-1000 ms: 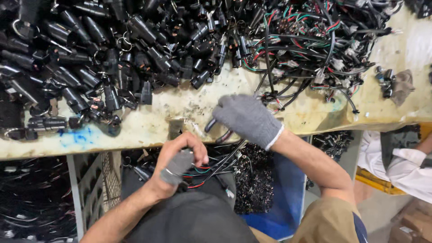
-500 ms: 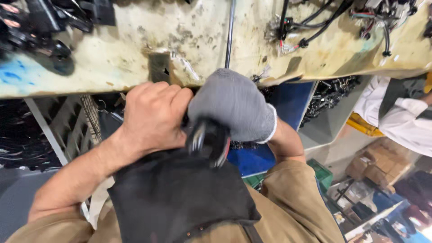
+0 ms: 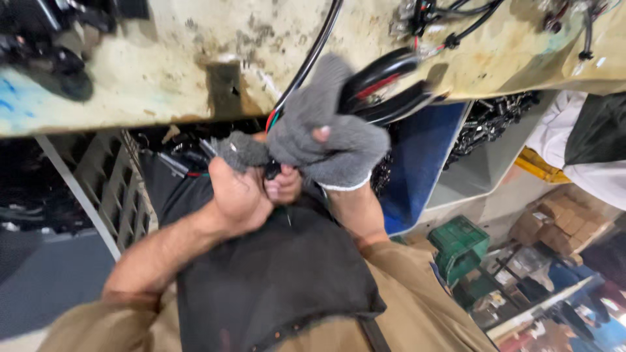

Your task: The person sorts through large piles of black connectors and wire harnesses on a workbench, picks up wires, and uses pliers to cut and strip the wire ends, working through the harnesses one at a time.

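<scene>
Gripping the cable below the table edge, the left hand is clenched on its lower end; the gloved right hand grasps the black connector. The cable looks light and flexible, the connector rigid: judged best held at the connector body, not the thin wires

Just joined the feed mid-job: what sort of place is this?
Probably a small assembly workshop for wired parts: a stained, worn workbench, black cables trailing off it, and a green crate on the floor.
</scene>
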